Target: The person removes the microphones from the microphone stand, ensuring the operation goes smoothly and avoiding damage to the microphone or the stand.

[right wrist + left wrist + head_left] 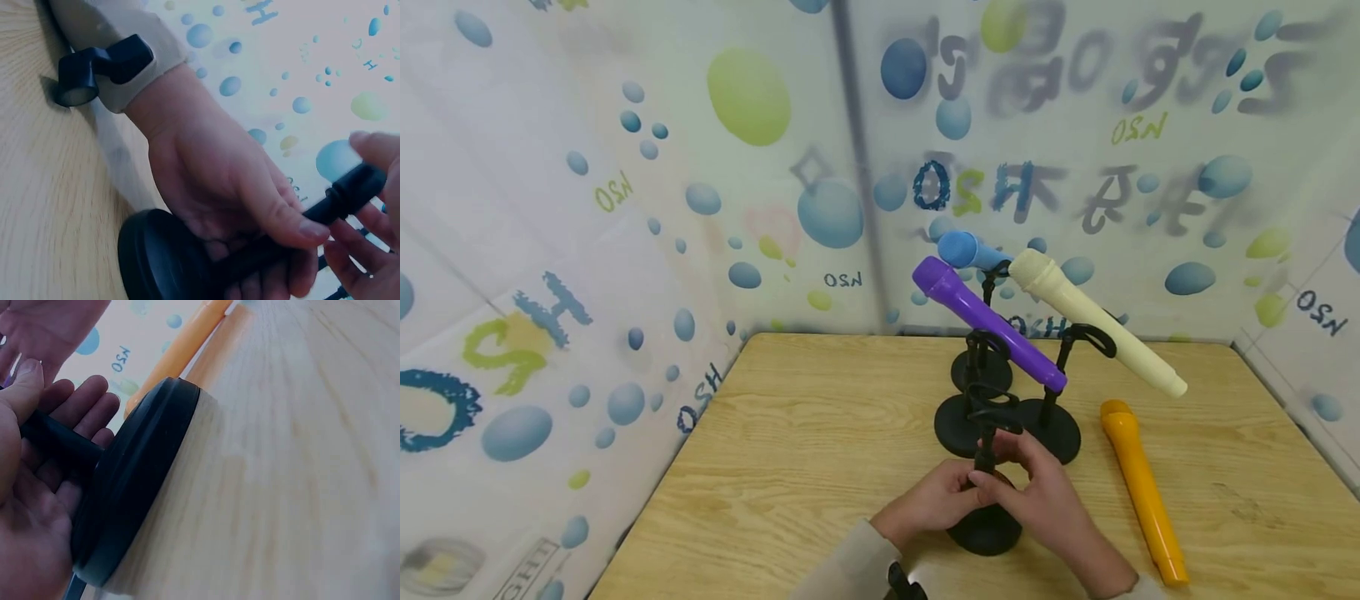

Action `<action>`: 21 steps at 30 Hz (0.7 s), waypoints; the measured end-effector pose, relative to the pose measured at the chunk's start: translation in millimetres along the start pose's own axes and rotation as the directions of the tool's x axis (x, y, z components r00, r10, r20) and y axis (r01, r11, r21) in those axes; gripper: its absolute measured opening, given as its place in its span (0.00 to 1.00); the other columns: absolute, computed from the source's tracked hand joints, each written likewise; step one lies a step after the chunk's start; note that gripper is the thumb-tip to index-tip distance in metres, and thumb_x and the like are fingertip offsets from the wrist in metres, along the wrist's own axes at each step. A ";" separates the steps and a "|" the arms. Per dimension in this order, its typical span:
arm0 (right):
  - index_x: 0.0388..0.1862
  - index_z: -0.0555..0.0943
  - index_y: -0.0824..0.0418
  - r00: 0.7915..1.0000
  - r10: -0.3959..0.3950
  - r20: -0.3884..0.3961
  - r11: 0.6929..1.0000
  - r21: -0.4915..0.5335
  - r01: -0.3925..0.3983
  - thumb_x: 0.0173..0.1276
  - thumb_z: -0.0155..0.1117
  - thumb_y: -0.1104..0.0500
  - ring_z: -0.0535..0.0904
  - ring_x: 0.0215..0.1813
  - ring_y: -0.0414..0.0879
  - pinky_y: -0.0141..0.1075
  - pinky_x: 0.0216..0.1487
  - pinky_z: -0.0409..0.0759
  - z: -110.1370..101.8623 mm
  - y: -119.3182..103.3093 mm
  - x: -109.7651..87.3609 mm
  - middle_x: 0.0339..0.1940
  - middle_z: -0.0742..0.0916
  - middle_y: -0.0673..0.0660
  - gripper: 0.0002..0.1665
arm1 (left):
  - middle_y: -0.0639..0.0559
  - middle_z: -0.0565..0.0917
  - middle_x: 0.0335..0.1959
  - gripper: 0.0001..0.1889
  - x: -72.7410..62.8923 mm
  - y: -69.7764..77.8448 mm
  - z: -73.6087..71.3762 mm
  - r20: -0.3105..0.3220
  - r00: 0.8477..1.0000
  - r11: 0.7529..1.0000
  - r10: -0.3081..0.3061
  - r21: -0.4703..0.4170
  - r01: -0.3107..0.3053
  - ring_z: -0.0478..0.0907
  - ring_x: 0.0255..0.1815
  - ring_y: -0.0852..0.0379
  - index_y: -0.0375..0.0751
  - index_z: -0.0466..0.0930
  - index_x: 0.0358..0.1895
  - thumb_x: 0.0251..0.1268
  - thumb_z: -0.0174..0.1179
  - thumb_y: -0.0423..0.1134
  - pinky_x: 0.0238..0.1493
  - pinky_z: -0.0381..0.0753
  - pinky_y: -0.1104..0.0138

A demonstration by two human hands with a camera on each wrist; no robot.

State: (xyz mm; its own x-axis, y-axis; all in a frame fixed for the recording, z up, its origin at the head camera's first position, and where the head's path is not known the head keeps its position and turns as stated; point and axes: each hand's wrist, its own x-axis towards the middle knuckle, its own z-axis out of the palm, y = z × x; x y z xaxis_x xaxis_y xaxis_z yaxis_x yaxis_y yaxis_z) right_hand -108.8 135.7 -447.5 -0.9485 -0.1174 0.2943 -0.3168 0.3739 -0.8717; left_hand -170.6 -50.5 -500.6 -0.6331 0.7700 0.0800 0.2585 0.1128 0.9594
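In the head view a black microphone stand [987, 533] stands near the front of the table, an empty clip at its top. My left hand [934, 500] grips its pole [59, 442] just above the round base [140, 481], thumb across one side and fingers beneath. Higher up, my right hand [1037, 492] curls round the pole near the collar [340, 194]; the right wrist view cuts this hand [381, 219] off at the edge. An orange microphone [1142, 492] lies on the table to the right of my right hand.
Behind the hands, more black stands bear a purple microphone [988, 321], a cream microphone [1097, 321] and a blue microphone [973, 252], all tilted. The wooden table [790, 450] meets a patterned curtain [760, 208] at the back and sides.
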 end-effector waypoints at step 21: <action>0.67 0.80 0.67 0.985 -0.139 -0.106 0.981 0.118 0.151 0.82 0.59 0.70 0.88 0.57 0.31 0.23 0.60 0.83 -23.1 -3.0 -1.0 0.58 0.92 0.48 0.18 | 0.24 0.87 0.55 0.14 3.1 -3.5 2.3 0.044 0.998 0.990 0.035 -0.139 -0.028 0.87 0.58 0.69 0.25 0.84 0.59 0.86 0.54 0.34 0.70 0.80 0.69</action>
State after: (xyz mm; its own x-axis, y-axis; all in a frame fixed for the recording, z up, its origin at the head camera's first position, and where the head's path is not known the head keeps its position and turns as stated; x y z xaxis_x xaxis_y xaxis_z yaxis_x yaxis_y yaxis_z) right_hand -106.7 155.9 -436.2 -0.8890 -0.0700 0.4526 -0.4554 0.2409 -0.8571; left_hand -171.8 -47.1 -504.4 -0.5906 0.8006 0.1014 0.1724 0.0024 0.9850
